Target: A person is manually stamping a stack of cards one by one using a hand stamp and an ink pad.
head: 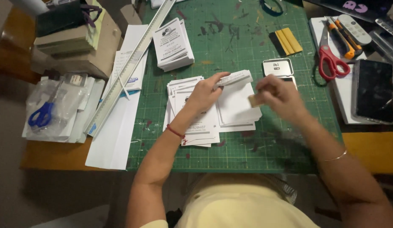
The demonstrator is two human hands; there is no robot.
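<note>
My left hand (pixel 203 93) lifts the edge of a white printed paper slip (pixel 235 78) above a loose pile of slips (pixel 236 105) on the green cutting mat (pixel 243 42). My right hand (pixel 279 96), blurred by motion, grips a small wooden stamp (pixel 255 100) just right of the pile. A small open ink pad tin (pixel 278 67) lies directly behind my right hand. More printed slips (pixel 196 126) are fanned out under my left wrist, and a neat stack of slips (pixel 173 44) sits farther back on the mat.
A long metal ruler (pixel 129 67) lies diagonally at the mat's left edge over white sheets (pixel 116 135). Blue scissors in a plastic bag (pixel 42 115) lie far left. Right side: red scissors (pixel 329 61), an orange utility knife (pixel 342 38), a dark tablet (pixel 374 90), yellow scrapers (pixel 288 42).
</note>
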